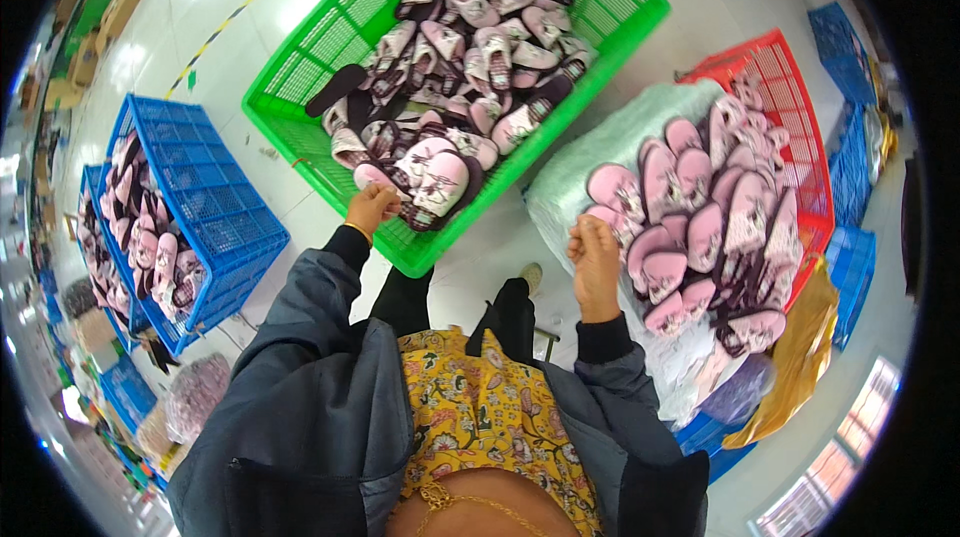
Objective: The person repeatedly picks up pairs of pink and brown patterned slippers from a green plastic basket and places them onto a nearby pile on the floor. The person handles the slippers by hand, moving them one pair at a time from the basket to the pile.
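At the near left corner of the green crate (395, 255), my left hand (374, 209) is closed, its fingertips pinched at the edge of a pink slipper (372, 177). Beside it lies a pair of pink-and-white slippers (440, 177) with dark soles, on top of the heap in the crate. My right hand (594, 255) is raised between the crate and a pile of pink slippers (705, 232) on the right. Its fingers are curled in, and nothing shows in them. The nearest slipper (613, 189) in that pile lies just beyond the right hand, apart from it.
Behind the right-hand pile, a red crate (815, 152) stands beside a pale green plastic wrap (580, 157). Gold sheeting (800, 367) lies at its near end. On the left, blue crates (215, 212) hold more slippers. A yellow-and-black line (245, 5) crosses the tiled floor.
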Tool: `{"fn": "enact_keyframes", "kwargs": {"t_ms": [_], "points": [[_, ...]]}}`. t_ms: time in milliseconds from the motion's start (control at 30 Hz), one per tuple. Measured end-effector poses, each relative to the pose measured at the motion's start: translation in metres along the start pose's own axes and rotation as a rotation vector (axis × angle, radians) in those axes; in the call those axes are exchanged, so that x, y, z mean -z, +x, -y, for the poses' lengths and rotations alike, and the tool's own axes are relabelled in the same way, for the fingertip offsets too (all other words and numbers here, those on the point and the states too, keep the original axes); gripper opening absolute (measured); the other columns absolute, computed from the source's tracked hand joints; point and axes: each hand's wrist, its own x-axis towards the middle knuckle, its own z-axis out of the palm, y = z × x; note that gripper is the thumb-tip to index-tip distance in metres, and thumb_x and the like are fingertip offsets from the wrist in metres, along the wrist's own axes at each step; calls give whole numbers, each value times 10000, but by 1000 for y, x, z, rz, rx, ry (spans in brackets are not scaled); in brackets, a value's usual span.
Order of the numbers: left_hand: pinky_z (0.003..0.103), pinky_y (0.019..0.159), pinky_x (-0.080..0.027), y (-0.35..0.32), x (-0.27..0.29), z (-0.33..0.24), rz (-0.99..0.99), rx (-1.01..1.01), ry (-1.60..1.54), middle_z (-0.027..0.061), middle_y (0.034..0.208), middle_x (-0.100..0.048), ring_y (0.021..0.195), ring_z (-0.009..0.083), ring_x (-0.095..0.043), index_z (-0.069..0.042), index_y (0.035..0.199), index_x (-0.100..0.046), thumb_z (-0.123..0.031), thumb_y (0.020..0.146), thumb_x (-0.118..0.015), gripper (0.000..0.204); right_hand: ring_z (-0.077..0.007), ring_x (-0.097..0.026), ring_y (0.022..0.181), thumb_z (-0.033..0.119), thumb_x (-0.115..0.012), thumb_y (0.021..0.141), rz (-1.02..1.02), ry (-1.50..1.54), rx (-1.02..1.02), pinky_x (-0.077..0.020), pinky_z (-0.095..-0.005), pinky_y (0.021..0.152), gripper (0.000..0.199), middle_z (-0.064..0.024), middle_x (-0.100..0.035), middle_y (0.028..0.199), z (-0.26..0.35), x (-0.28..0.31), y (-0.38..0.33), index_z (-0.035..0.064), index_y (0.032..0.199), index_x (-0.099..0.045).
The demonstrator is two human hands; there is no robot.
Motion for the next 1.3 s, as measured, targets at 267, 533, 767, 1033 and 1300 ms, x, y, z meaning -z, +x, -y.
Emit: {"fn": "enact_keyframes", "kwargs": {"t_ms": [267, 533, 767, 1033, 1300], "points": [[304, 699, -506, 108, 131, -21, -429, -387, 527, 84, 821, -673, 727, 171, -633, -19, 939, -634, -217, 871, -632, 209, -79, -512, 650, 197, -611, 915, 240, 84, -269, -425, -214, 574, 176, -21, -600, 821, -73, -189, 116, 55, 1015, -587], [390, 845, -426, 167, 226, -50, -665, -481, 1173, 53, 840, -681, 812, 235, -642, -110, 893, -649, -271, 838, -636, 171, -75, -563, 687, 208, -578, 930, 380, -127, -367, -450, -206, 560, 145, 9, -614, 861, -159, -279, 304, 101, 1025, -553], [370, 887, -376, 174, 212, -57, -697, -459, 1197, 25, 769, -654, 763, 203, -610, -110, 774, -650, -277, 843, -648, 181, -159, -570, 825, 151, -630, 868, 322, -574, -137, -459, -310, 713, 556, -110, -622, 1014, -246, -331, 431, 34, 1347, -375], [364, 852, -398, 180, 222, -65, -717, -478, 1211, 33, 700, -620, 696, 207, -594, -104, 770, -649, -218, 816, -674, 125, -255, -445, 1206, 154, -752, 772, 295, -594, 36, -357, -329, 990, 902, -165, -421, 1374, -332, -384, 535, 39, 1467, -190], [362, 841, -403, 190, 226, -70, -710, -442, 1222, 25, 691, -626, 651, 202, -590, -99, 755, -644, -195, 794, -695, 115, -392, -426, 1168, 279, -835, 619, -28, -1225, 520, -354, -465, 990, 856, -252, -460, 1223, -350, -462, 543, 31, 1316, -405]]}}
